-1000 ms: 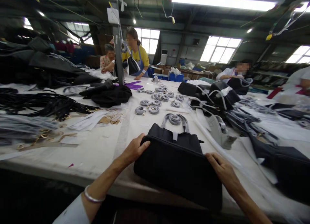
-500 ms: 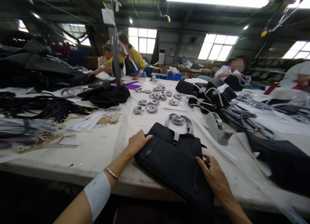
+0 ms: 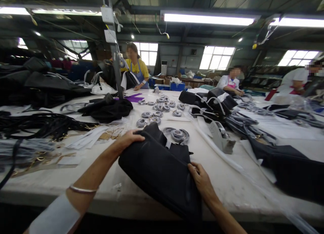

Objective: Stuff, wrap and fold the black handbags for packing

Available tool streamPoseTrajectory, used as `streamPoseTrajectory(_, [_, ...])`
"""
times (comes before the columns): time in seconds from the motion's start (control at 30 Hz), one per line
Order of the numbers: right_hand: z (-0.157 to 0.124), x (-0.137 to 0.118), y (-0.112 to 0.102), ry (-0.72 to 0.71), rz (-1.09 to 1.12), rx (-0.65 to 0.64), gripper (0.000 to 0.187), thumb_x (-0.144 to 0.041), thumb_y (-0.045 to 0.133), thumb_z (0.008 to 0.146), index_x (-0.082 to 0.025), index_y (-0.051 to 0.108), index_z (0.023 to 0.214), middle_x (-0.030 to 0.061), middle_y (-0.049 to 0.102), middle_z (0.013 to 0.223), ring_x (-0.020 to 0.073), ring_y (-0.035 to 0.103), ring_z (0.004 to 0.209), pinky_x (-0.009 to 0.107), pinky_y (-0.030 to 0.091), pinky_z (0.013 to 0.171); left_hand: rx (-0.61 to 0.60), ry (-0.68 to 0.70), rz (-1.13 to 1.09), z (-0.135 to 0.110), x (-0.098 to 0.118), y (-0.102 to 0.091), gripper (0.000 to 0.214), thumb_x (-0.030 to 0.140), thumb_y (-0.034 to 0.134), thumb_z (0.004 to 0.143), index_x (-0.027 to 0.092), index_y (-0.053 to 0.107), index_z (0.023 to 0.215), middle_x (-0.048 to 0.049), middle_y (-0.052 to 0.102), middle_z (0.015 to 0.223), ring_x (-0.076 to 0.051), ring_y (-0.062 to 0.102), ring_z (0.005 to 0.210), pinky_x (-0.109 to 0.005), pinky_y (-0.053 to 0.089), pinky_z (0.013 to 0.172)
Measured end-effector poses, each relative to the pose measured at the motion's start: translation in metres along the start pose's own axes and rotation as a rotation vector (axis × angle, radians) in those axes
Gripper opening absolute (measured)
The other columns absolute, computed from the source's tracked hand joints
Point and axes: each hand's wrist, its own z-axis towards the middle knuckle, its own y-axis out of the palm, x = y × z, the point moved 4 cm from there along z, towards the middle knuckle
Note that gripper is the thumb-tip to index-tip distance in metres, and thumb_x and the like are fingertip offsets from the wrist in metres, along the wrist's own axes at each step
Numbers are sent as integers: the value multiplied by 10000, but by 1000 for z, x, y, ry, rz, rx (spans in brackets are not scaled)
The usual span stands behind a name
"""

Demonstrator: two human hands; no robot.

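Observation:
A black bag (image 3: 159, 166) is tilted at the front edge of the white table (image 3: 101, 180). My left hand (image 3: 130, 139) grips its upper left side, thumb on top and fingers hidden behind. On the right side, my right hand (image 3: 201, 178) holds the bag's edge, with the thumb on the near face. Just behind the bag lies a coiled strap in grey wrapping (image 3: 178, 134). Further back are several more wrapped strap coils (image 3: 162, 107).
Black straps with gold clasps (image 3: 50, 121) and a black cloth-like heap (image 3: 108, 109) lie to the left. Black bags (image 3: 215, 100), a tape dispenser (image 3: 222, 136) and a long white plastic strip (image 3: 220, 146) are on the right. A metal post (image 3: 115, 58) rises at the back; co-workers (image 3: 138, 70) stand beyond.
Both hands have lifted and tilted the bag, its left side now higher and further left. The view has turned slightly right and up. The co-worker in yellow stands more upright.

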Motion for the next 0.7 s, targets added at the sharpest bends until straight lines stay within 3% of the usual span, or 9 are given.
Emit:
streamPoseTrajectory(0.07, [14, -23, 32, -95, 38, -66, 497, -601, 449, 861, -185, 613, 1076, 113, 695, 1069, 273, 639, 1024, 406, 485, 915, 60, 164, 366, -5, 73, -6, 357, 299, 682, 665, 109, 651, 965, -21, 696, 780, -240, 672, 774, -365, 534, 759])
streamPoseTrajectory(0.13, [29, -48, 59, -140, 79, -129, 473, -550, 559, 814, -183, 615, 1107, 118, 680, 1109, 280, 628, 1039, 426, 471, 942, 124, 410, 816, -15, 141, 9, 292, 214, 689, 652, 78, 662, 909, -21, 676, 810, -270, 652, 900, -398, 489, 872])
streamPoseTrajectory(0.17, [35, -58, 69, -143, 106, -159, 484, -533, 596, 793, -184, 607, 1128, 120, 676, 1114, 281, 633, 1027, 435, 483, 928, 136, 532, 1005, -19, 166, 26, 239, 176, 672, 666, 66, 665, 878, -34, 667, 813, -294, 638, 948, -429, 458, 914])
streamPoseTrajectory(0.23, [44, -70, 78, -112, 230, -211, 513, -539, 592, 802, -184, 578, 1173, 127, 671, 1120, 276, 652, 995, 438, 522, 872, 22, 564, 1238, -22, 183, 70, 92, 97, 674, 652, 91, 661, 744, -77, 671, 762, -348, 652, 929, -465, 460, 902])
streamPoseTrajectory(0.3, [46, -67, 73, -42, 449, -246, 504, -571, 507, 857, -180, 565, 1169, 134, 671, 1124, 270, 666, 991, 440, 543, 859, -115, 515, 1363, -18, 169, 117, 72, 36, 663, 659, 101, 657, 691, -158, 698, 815, -366, 661, 926, -470, 475, 878])
streamPoseTrajectory(0.37, [44, -48, 54, 42, 669, -213, 480, -584, 475, 877, -189, 570, 1133, 128, 674, 1132, 273, 661, 1032, 451, 534, 908, -251, 513, 1463, -12, 141, 158, 91, 34, 635, 715, 95, 679, 766, -225, 698, 916, -351, 671, 910, -440, 506, 812])
streamPoseTrajectory(0.47, [33, -5, 12, 158, 804, -88, 433, -601, 487, 872, -223, 583, 1060, 102, 694, 1087, 274, 643, 1085, 462, 511, 969, -421, 737, 1278, -8, 106, 190, 275, 245, 643, 810, 131, 651, 1061, -191, 676, 1089, -304, 666, 941, -385, 517, 787])
streamPoseTrajectory(0.57, [11, 28, -22, 302, 889, -28, 444, -613, 492, 873, -217, 576, 1058, 114, 684, 1117, 271, 635, 1108, 452, 495, 1000, -381, 777, 967, -5, 82, 167, 462, 448, 588, 854, 181, 574, 1231, -113, 642, 1218, -257, 629, 1051, -344, 483, 897])
streamPoseTrajectory(0.7, [-11, 36, -36, 409, 853, -83, 551, -598, 628, 805, -164, 567, 1140, 169, 659, 1169, 313, 638, 1095, 484, 483, 1004, -97, 529, 827, 3, 31, 82, 384, 447, 522, 880, 218, 619, 1173, -69, 646, 1208, -242, 598, 1098, -335, 434, 984])
